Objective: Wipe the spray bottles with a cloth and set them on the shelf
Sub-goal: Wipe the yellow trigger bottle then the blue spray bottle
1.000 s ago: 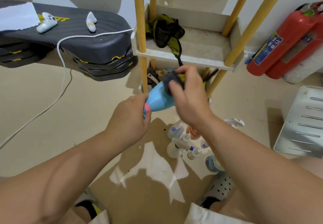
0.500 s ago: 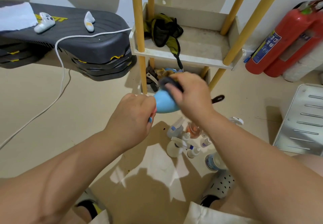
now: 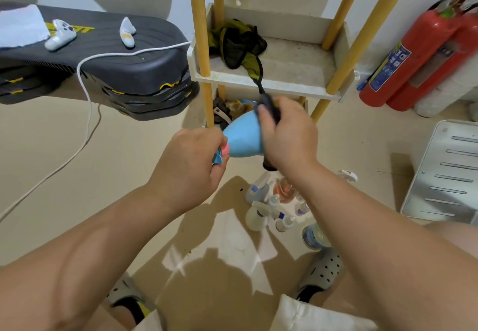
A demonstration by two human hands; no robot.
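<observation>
A light blue spray bottle (image 3: 241,138) with a pink collar lies tilted in mid-air in front of the shelf. My left hand (image 3: 192,160) grips its nozzle end. My right hand (image 3: 287,136) presses a dark cloth (image 3: 270,107) against the bottle's wide base; most of the cloth is hidden in my fist. The white shelf (image 3: 289,89) with yellow posts stands just behind, its tray holding a crumpled dark green-and-black rag (image 3: 238,43). Several more spray bottles (image 3: 274,206) stand on the floor under my right forearm.
A black stepped platform (image 3: 111,54) with a white cable and two white controllers fills the upper left. Two red fire extinguishers (image 3: 424,56) lean at the right wall. A metal louvred panel (image 3: 447,173) lies on the floor at right. My sandalled feet are at the bottom.
My right hand has rubbed the cloth along the bottle's base, down and then back up. The bottle stays held by my left hand and has tilted slightly.
</observation>
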